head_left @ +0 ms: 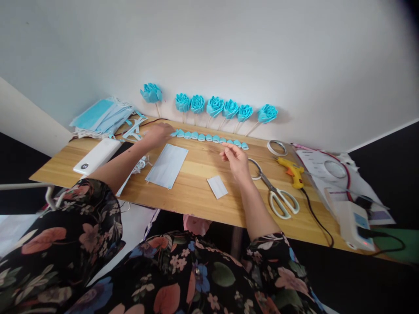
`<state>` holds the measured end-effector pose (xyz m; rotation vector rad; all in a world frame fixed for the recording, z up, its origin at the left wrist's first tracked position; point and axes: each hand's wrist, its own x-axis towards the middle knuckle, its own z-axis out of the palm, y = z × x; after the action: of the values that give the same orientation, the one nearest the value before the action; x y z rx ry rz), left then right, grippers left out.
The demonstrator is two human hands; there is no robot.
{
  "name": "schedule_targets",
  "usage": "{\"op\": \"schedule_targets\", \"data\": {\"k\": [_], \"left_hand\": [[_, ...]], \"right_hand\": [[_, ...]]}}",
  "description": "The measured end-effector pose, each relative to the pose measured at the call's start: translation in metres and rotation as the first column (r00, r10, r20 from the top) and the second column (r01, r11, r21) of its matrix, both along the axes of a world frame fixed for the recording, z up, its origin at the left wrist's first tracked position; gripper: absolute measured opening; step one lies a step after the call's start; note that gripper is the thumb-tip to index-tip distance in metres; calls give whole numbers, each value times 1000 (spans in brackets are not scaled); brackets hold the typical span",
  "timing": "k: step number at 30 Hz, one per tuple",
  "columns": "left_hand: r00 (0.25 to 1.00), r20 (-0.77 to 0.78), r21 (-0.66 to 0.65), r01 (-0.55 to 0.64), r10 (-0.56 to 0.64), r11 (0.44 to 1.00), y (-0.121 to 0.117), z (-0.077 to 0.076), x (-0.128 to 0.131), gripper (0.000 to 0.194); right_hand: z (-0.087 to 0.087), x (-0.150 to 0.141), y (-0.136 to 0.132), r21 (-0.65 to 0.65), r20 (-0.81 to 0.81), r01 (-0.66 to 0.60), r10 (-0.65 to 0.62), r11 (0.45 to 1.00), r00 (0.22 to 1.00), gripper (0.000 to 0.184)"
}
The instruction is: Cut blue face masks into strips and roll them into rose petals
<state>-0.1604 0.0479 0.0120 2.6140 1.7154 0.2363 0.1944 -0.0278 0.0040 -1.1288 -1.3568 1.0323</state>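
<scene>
A row of several small folded blue petals (208,138) lies across the wooden table. My left hand (159,135) reaches to the row's left end, its fingers closed at the leftmost petal (174,133); its fingertips are partly hidden. Just in front of the row's right part is my right hand (236,159), fingers curled together with nothing visible in them. Flat between my arms lies a pale rectangular mask sheet (167,165). A smaller pale piece (217,187) rests left of my right forearm.
Blue flowers on sticks (215,106) lean along the wall. Masks (101,115) pile up at left, behind a white power bank (97,155). At right are scissors (272,189), a tape roll (276,148), a yellow glue gun (293,172) with its cord, and a power strip (353,224).
</scene>
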Motion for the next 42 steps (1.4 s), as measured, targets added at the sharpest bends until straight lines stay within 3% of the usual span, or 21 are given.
{"op": "schedule_targets", "data": {"k": [4, 10, 16, 19, 24, 26, 34, 42], "left_hand": [[1000, 10, 20, 23, -23, 1000, 8, -4, 12, 46], [986, 13, 17, -168, 168, 986, 14, -13, 16, 43], [961, -29, 3, -275, 275, 961, 18, -8, 21, 44], [971, -41, 31, -235, 237, 971, 22, -5, 17, 44], [999, -39, 52, 14, -12, 999, 27, -1, 13, 43], [998, -36, 30, 57, -56, 998, 28, -1, 12, 42], [998, -13, -14, 56, -57, 998, 35, -5, 4, 41], [999, 36, -54, 31, -30, 998, 32, 2, 24, 39]], "right_hand": [[0, 0, 0, -1, -11, 3, -3, 1000, 1000, 42], [-2, 0, 0, -4, 47, -13, 13, 1000, 999, 43], [-2, 0, 0, 3, 70, -16, 16, 1000, 997, 41], [-1, 1, -1, 3, 83, -12, 12, 1000, 996, 40], [-1, 1, -2, 7, 98, -15, 14, 1000, 995, 38], [-1, 1, -2, 9, 101, -17, 16, 1000, 995, 38], [-6, 2, 1, 9, 116, -24, 22, 1000, 993, 39], [-8, 4, 2, 17, 117, -21, 18, 1000, 993, 38]]}}
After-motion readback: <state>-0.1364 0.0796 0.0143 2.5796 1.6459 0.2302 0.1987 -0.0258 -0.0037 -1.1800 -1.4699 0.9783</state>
